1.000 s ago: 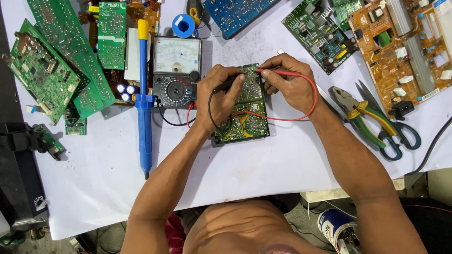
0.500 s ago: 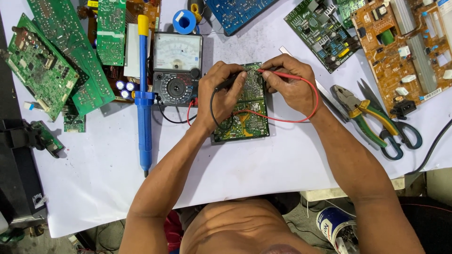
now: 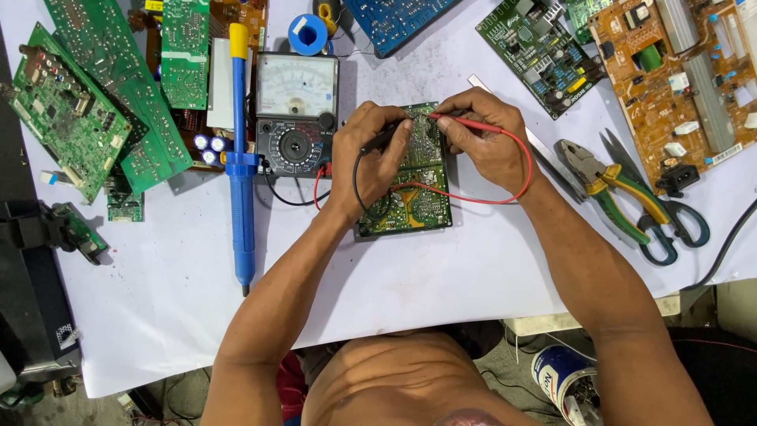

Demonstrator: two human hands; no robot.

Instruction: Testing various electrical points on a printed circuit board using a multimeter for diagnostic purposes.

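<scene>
Evidently we have the small green circuit board (image 3: 410,177) laid flat on the white table cover (image 3: 473,260), squarely in front of us, so both hands can rest on it. Our left hand (image 3: 374,154) is closed around the black probe (image 3: 384,136), its tip angled down onto the board's upper half; our right hand (image 3: 481,134) pinches the red probe (image 3: 465,124) between thumb and fingers, its tip meeting the board close by the black one. The red lead (image 3: 505,185) loops out to the right of the board and back across it, the black lead (image 3: 356,177) curls along its left edge — both slack, so neither tugs at the tips. Just left of the board sits the analog meter (image 3: 297,110), dial facing up where we can glance at the needle without lifting a hand. Farther left of the board lies a blue desoldering pump (image 3: 240,166) with a yellow cap, and beyond it a heap of green boards (image 3: 102,102). To the right of the board lie pliers (image 3: 603,185) with green-and-yellow grips and scissors (image 3: 662,213) — within reach, clear of the leads. A brown board (image 3: 678,79) far right carries white rectangular stickers; above the meter stands a blue roll (image 3: 307,33) with a white label patch. Below right of the board, off the table, stands a round blue-and-white tin (image 3: 564,375).
</scene>
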